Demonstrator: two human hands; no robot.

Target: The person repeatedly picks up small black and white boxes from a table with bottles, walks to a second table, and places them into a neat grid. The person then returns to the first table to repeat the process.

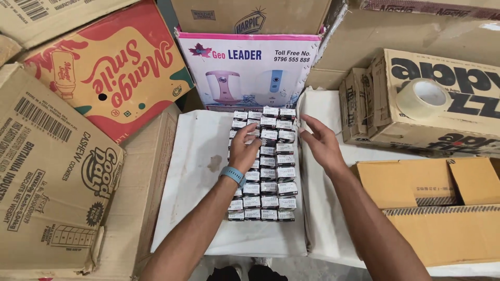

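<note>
Several small white-and-black packets (pixel 271 171) lie in tight rows on a white board (pixel 198 166) in the middle. My left hand (pixel 244 148), with a blue wristband, rests flat on the left columns of packets, fingers spread and holding nothing. Just right of the block, level with its upper rows, my right hand (pixel 320 143) hovers with its fingers apart, empty. Part of the left column is hidden under my left hand and forearm.
Cardboard cartons ring the board: a brown one (pixel 47 171) at left, a red-and-yellow one (pixel 114 67) at upper left, a white-and-pink box (pixel 250 67) behind. A tape roll (pixel 423 98) sits on a carton at right. A flat orange-brown carton (pixel 437 208) lies at lower right.
</note>
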